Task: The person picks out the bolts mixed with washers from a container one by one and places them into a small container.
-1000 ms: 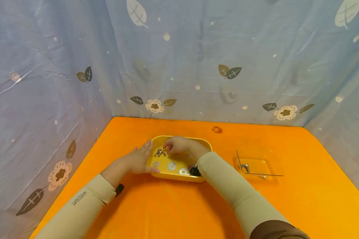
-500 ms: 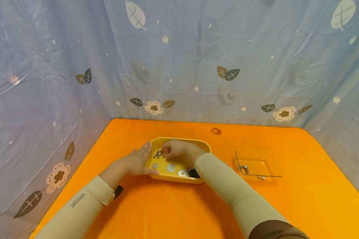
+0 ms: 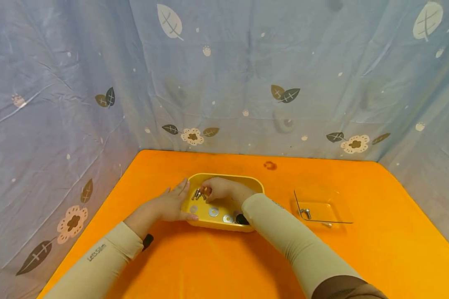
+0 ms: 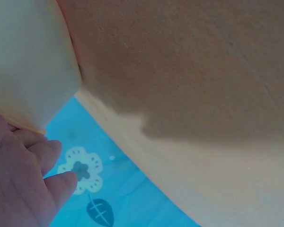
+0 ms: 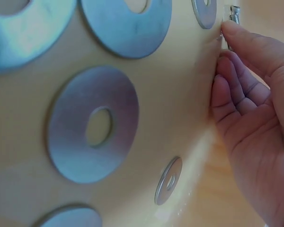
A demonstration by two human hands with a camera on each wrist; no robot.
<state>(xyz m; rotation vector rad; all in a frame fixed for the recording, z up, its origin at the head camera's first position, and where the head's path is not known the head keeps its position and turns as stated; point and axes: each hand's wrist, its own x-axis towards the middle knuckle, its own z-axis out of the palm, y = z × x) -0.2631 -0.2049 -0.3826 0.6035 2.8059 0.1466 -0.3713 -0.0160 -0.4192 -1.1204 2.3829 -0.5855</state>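
A yellow plastic bin (image 3: 218,226) sits on the orange tabletop. My left hand (image 3: 168,205) rests against its left end, fingers extended along the side and thumb over the front rim. In the left wrist view, that hand (image 4: 19,184) is at the bin's edge. My right hand (image 3: 220,189) reaches inside, fingertips bent down at a small cluster of metal bolts (image 3: 197,194) near the left end. In the right wrist view, a bolt (image 5: 235,15) shows behind the thumb; whether the fingers pinch one is hidden. Flat round washers (image 5: 68,137) lie on the bin floor.
A dark round object (image 3: 241,219) lies in the bin's front right corner, partly behind the right sleeve. To the right stands a clear box (image 3: 327,221) with bolts (image 3: 308,214) in it. A patterned curtain (image 3: 224,74) hangs behind the table.
The right hand has shifted slightly left, closer to the bolts, its fingertips now among them. The left hand keeps its place on the bin. The view has tipped up a little.
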